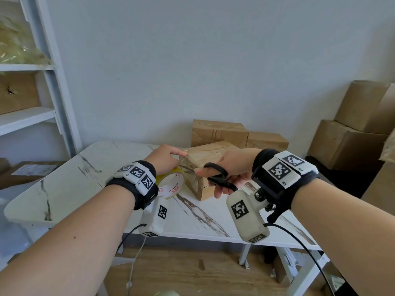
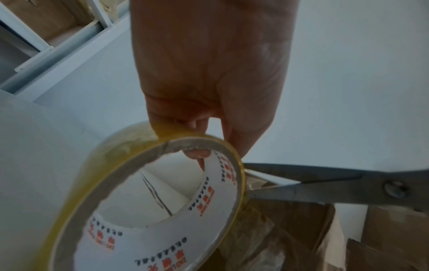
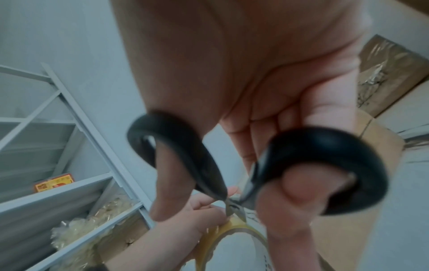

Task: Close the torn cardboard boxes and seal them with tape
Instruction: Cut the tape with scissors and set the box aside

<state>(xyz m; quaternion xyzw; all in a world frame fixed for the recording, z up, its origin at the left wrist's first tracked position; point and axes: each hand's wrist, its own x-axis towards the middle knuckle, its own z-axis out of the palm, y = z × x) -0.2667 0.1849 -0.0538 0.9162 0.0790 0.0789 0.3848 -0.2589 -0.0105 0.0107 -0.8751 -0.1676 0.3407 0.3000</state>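
Note:
A small tape-wrapped cardboard box (image 1: 210,154) sits on the marble table (image 1: 70,178). My left hand (image 1: 165,160) holds a roll of clear yellowish tape (image 1: 171,184) against the box's left corner, one finger hooked inside the roll (image 2: 162,201). My right hand (image 1: 226,174) grips black-handled scissors (image 1: 219,175), thumb and fingers through the loops (image 3: 325,170). The steel blades (image 2: 325,187) stand parted beside the roll, at the box corner. The tape strip between roll and box is hard to make out.
Two more cardboard boxes (image 1: 220,133) stand behind on the table against the wall. Larger boxes (image 1: 350,137) are stacked at the right. A white shelf rack (image 1: 42,86) holding plastic wrap and a box stands at the left.

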